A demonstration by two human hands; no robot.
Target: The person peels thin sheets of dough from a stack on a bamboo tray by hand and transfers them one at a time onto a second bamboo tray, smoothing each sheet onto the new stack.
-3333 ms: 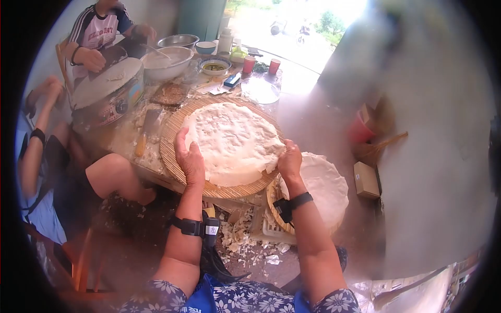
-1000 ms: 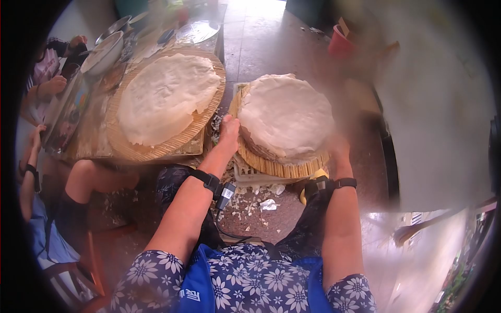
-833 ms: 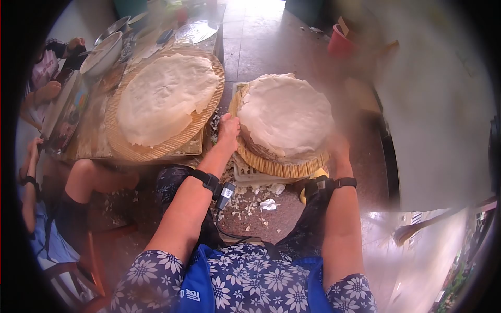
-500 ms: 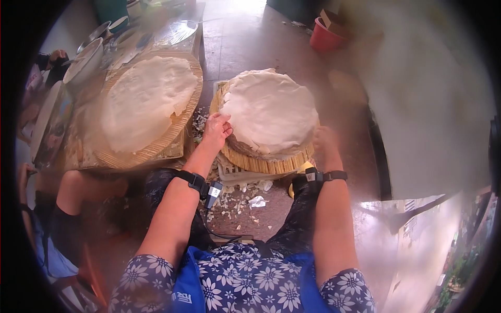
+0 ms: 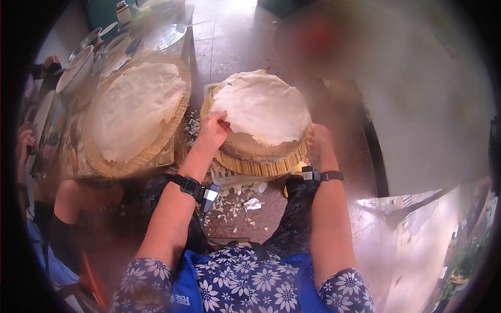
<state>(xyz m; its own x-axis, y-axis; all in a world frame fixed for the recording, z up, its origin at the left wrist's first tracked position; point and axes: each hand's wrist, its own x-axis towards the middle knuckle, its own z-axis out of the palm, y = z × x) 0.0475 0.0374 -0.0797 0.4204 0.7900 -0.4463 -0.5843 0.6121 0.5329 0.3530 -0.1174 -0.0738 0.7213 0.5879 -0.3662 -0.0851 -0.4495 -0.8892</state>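
Observation:
In front of me a stack of thin round pale flatbreads [image 5: 250, 152] lies on a round straw mat [image 5: 261, 167]. The top flatbread [image 5: 261, 107] is wrinkled, with an uneven near edge that leaves the browner side of the stack showing. My left hand [image 5: 214, 129] is closed at the left rim of that top sheet, thumb and fingers pinching its edge. At the right rim, my right hand [image 5: 321, 140] is curled in against the sheet's edge. It looks closed on it, though blur and the turned fingers hide the exact grip.
To the left, another pale flatbread [image 5: 135, 109] covers a bigger straw mat [image 5: 182, 107] on a low table. Bowls [image 5: 78, 70] stand behind it. Another person's hand [image 5: 25, 140] shows at far left. White scraps [image 5: 253, 204] litter the floor. A large pale surface [image 5: 428, 115] is at right.
The near edge of the top flatbread has shifted away from me, baring more of the stack's side. Both hands stay at its rims. The whole view has shifted slightly.

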